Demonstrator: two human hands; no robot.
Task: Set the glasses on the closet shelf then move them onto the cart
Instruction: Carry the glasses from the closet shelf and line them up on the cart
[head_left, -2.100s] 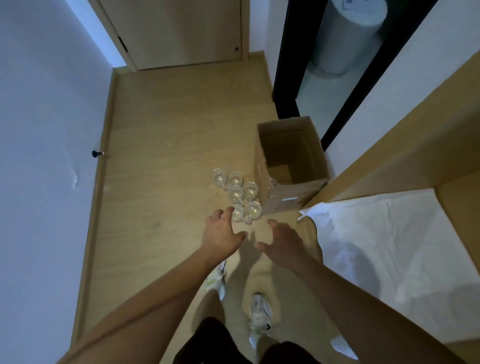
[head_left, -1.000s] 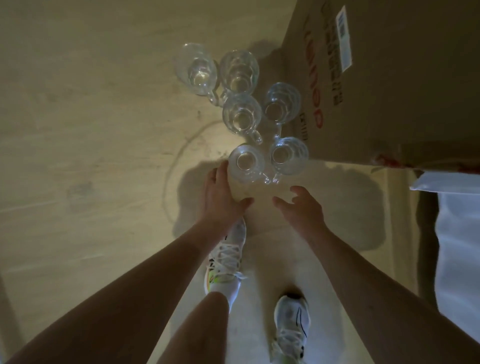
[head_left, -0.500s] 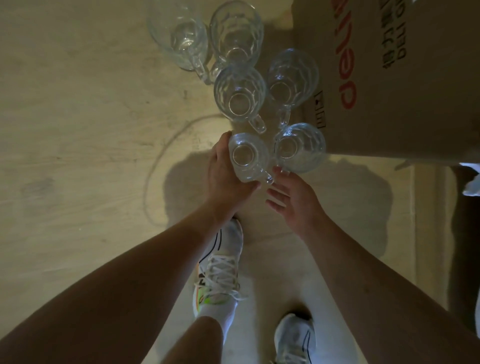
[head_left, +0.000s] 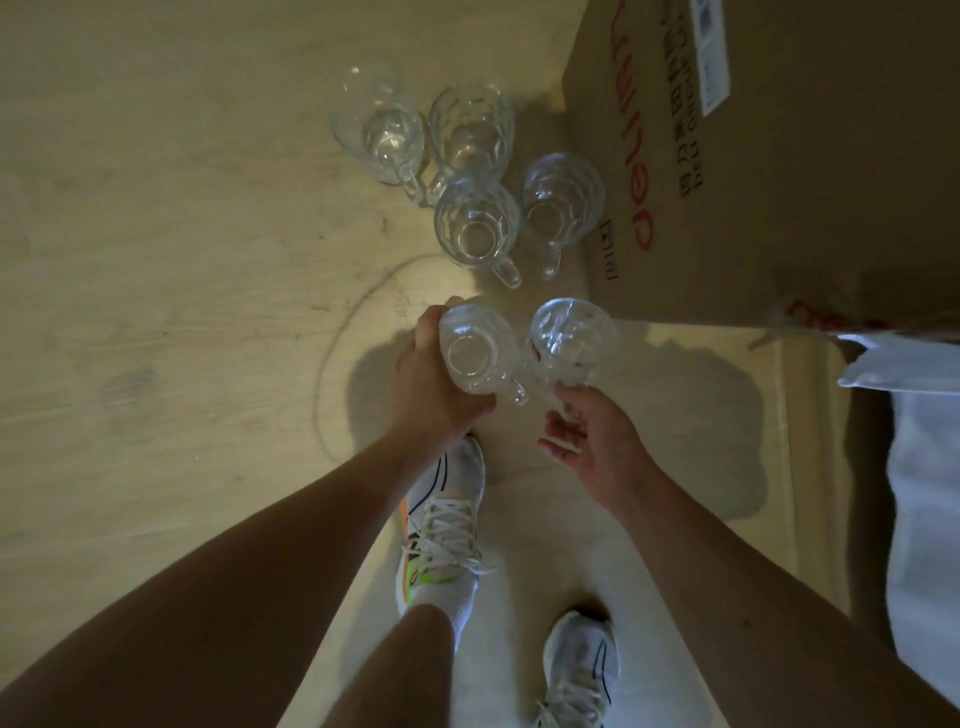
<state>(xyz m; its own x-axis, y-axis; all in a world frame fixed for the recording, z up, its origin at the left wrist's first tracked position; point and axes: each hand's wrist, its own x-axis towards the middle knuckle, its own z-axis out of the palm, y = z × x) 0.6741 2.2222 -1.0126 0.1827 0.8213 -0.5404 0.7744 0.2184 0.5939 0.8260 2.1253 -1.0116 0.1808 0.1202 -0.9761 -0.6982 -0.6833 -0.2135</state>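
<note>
The left hand (head_left: 431, 384) is wrapped around the body of a clear glass mug (head_left: 475, 348), fingers curled round its far side and thumb at the near side. The mug's small loop handle juts out toward 4 o'clock, and the glass is thick and dimpled, with a round base showing through the open mouth. Just beside it at 3 o'clock, a second mug (head_left: 571, 340) of the same faceted glass is gripped by the right hand (head_left: 597, 441), whose fingers close on its handle from 6 o'clock while the palm faces up. Whether either mug is off the floor cannot be told. Both look empty.

At 12 o'clock from the hands, four more mugs (head_left: 475, 228) stand upright in a tight cluster on the pale wood-grain floor (head_left: 182, 260), rims close or touching, handles pointing mostly toward 5 o'clock; nothing is visible in them. At 2 o'clock a brown cardboard box (head_left: 779, 182) with red lettering and a white label stands just beside the cluster; its inside is out of view. At 3 o'clock lies white sheeting (head_left: 919, 467). At 6 o'clock are two white laced sneakers (head_left: 441, 530).
</note>
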